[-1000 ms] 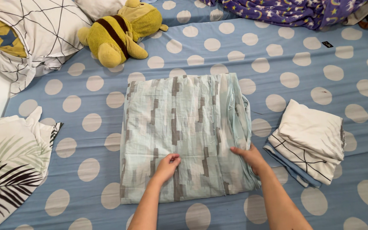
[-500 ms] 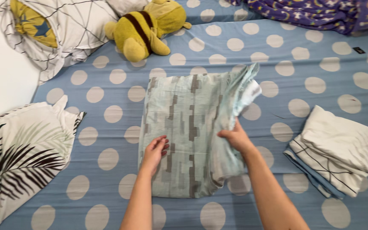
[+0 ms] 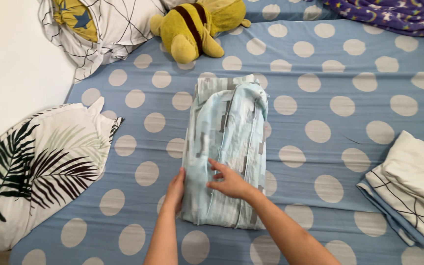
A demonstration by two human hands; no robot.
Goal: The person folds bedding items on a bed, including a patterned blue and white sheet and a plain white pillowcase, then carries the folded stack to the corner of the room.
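Pale-green cloth (image 3: 226, 152) is lying folded mid-bed (image 3: 330, 157). Right hand (image 3: 229, 180) is pressing flat on it, fingers spread; left hand (image 3: 175, 189) is cupping its left edge, fingertips hidden underneath.

— What have we got under our hands?

— A pale mint pillowcase (image 3: 229, 147) with grey-brown blocky patches, folded into a long narrow strip lying lengthwise away from us on the bed.

— Flat?

— Mostly; we see a seamed edge running down its top layer, and the far end is rumpled, with a striped underlayer peeking out.
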